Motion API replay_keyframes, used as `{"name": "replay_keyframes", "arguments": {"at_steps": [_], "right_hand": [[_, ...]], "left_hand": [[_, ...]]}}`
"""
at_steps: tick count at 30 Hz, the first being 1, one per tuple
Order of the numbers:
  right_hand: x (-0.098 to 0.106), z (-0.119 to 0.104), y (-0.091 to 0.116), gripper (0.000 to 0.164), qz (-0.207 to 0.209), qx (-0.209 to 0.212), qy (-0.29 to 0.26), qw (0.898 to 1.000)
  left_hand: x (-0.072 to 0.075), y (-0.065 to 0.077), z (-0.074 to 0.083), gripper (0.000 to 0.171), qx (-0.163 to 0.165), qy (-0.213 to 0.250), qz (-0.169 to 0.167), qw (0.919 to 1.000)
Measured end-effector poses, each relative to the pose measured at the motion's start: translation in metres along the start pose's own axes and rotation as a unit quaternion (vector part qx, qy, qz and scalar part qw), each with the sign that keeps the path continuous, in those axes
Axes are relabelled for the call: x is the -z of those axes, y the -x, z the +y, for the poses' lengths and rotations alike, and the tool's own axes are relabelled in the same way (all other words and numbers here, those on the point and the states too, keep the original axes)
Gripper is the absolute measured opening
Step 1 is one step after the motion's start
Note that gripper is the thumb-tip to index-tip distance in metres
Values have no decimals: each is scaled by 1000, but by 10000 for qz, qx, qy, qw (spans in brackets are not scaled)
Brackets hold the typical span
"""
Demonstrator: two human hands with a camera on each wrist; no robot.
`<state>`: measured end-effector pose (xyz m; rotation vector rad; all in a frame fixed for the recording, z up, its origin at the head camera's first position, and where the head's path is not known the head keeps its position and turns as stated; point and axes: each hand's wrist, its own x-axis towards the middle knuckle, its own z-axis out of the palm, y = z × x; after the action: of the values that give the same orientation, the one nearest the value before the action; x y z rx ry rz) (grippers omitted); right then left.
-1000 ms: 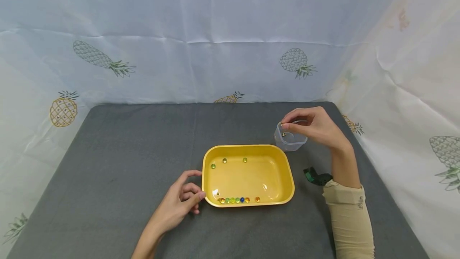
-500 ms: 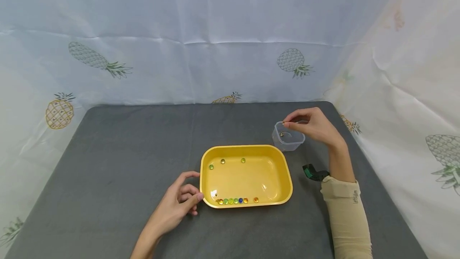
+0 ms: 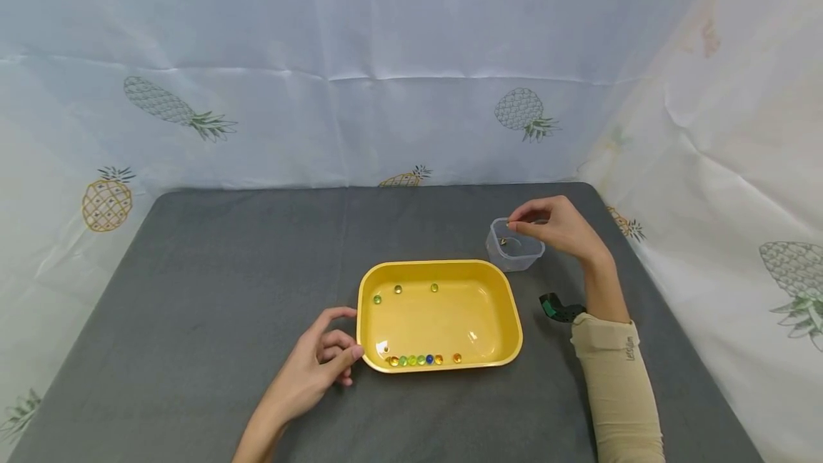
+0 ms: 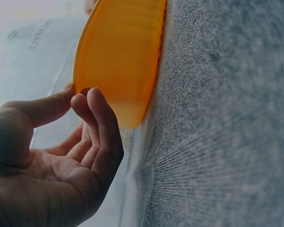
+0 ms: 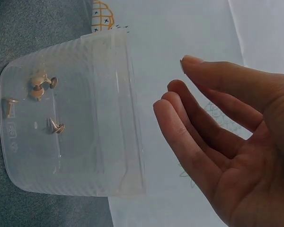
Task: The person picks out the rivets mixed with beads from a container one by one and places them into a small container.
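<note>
My left hand (image 3: 308, 370) holds the left rim of a yellow tray (image 3: 444, 261), thumb at the rim and bent fingers against the outer wall. In the left wrist view the tray (image 4: 118, 61) meets the fingertips. Inside the tray lie glass marbles: several in a row along the near side, a blue marble (image 3: 429, 359) among them, and 3 green ones (image 3: 434, 288) farther back. My right hand (image 3: 559, 223) hovers over a clear plastic container (image 3: 508, 263). Its thumb and fingers are apart in the right wrist view, with nothing visible between. Several brass-coloured tacks (image 5: 54, 126) lie in the container.
A dark grey cloth (image 3: 244, 270) covers the table. Pineapple-print sheets (image 3: 308, 127) hang behind and at both sides. At the right wrist sits a dark strap-like piece with green (image 3: 559, 308). The container stands just beyond the tray's far right corner.
One second ago a small gold-coloured thing showed at the right fingertips; now none is plain there. The right hand has barely moved. The left hand and tray stay together; the head view shifted slightly.
</note>
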<state>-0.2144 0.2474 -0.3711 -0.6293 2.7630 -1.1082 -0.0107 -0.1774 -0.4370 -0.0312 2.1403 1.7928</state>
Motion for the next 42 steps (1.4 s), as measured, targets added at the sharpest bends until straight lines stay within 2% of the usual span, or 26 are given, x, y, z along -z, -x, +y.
{"name": "replay_keyframes", "arguments": {"at_steps": [7,27,42], "right_hand": [[0,-2,1,14,-18,-211,120,9997],[1,-1,2,12,-123,-291,138,9994],[-3,3,0,11,-217,-313,205,9991]], "left_hand": [[0,0,0,59,44,-17,40,10000],[1,-1,2,59,113,3,63,9999],[-1,-1,1,58,43,-17,49,10000]]}}
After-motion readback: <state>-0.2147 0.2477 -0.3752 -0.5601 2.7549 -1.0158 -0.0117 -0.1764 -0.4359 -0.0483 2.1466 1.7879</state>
